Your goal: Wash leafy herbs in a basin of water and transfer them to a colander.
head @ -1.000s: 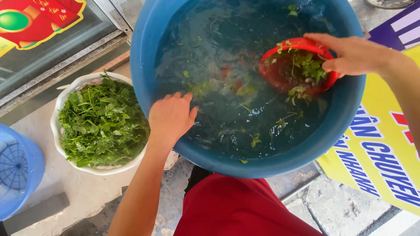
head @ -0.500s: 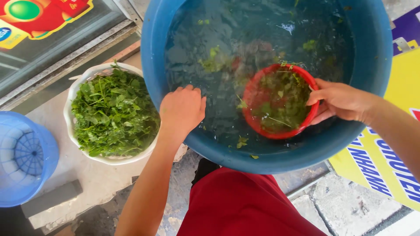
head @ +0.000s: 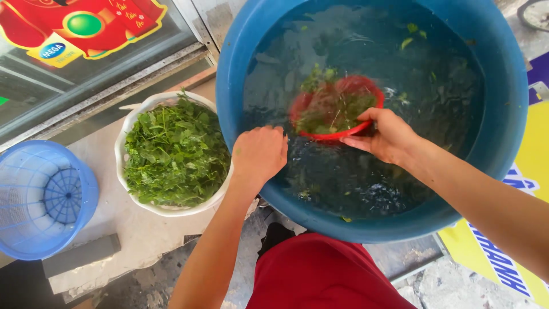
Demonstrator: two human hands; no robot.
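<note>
Outdoor concrete floor (head: pixel 131 229) with a glass shopfront along the far edge, everything placed around the big blue basin (head: pixel 509 114) full of water. My right hand (head: pixel 386 136) is dipped in the basin near its middle, fingers and thumb pinching the near rim of a small red strainer basket (head: pixel 337 109). That red strainer basket sits half under the water, tilted, with green leaves (head: pixel 331 111) caught inside. My left hand (head: pixel 260 153) rests on the basin's near-left rim, fingers curled over the edge into the water, holding nothing else. Loose leaf bits (head: pixel 409 34) float at the far side of the basin, a few more by the near wall. Just left of the basin, touching or nearly touching it, stands a white bowl (head: pixel 123 143) heaped with leafy greens (head: pixel 174 154). Further left of the basin, well apart, a light blue plastic colander (head: pixel 48 197) sits with a grey block (head: pixel 80 254) just in front. Red clothing (head: pixel 326 274) shows below the basin.
</note>
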